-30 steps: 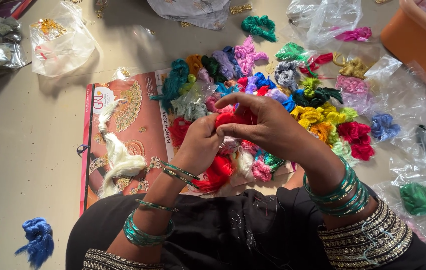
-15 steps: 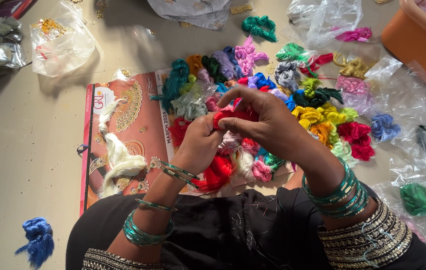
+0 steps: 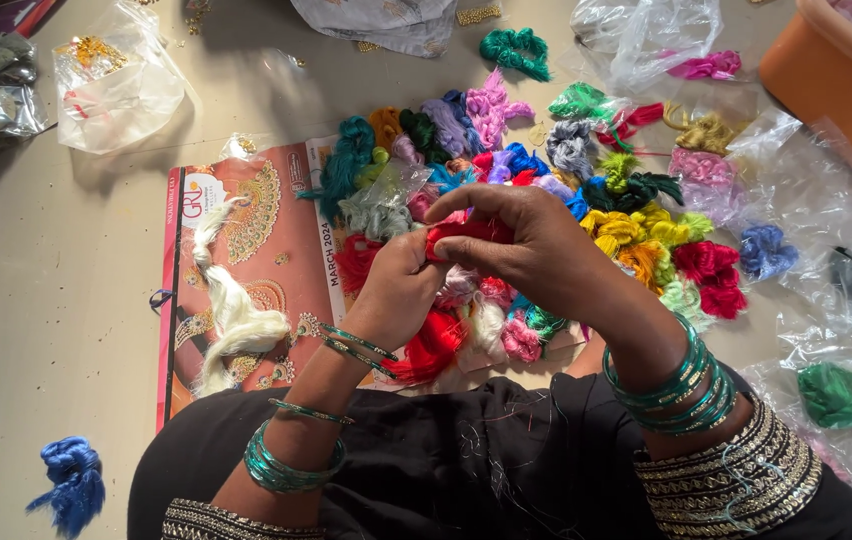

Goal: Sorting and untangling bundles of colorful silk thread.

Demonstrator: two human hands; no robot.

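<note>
My left hand (image 3: 401,290) and my right hand (image 3: 526,250) meet over a heap of coloured thread bundles (image 3: 586,190). Both pinch a small red thread bundle (image 3: 466,232) between their fingertips. More red thread (image 3: 431,345) hangs below my left wrist. Green bangles ring both wrists. A white thread hank (image 3: 231,320) lies on the red patterned calendar (image 3: 256,235) to the left of my hands. Yellow, green, pink, blue and purple bundles spread out just beyond my fingers.
An orange tub (image 3: 836,80) stands at the top right. Clear plastic bags (image 3: 116,85) lie at the top left and along the right side. A blue thread bundle (image 3: 71,480) rests on the floor at the bottom left, and a green one (image 3: 836,395) in plastic at the right.
My fingers have shifted slightly on the red bundle, working it between both hands. Nothing else has moved.
</note>
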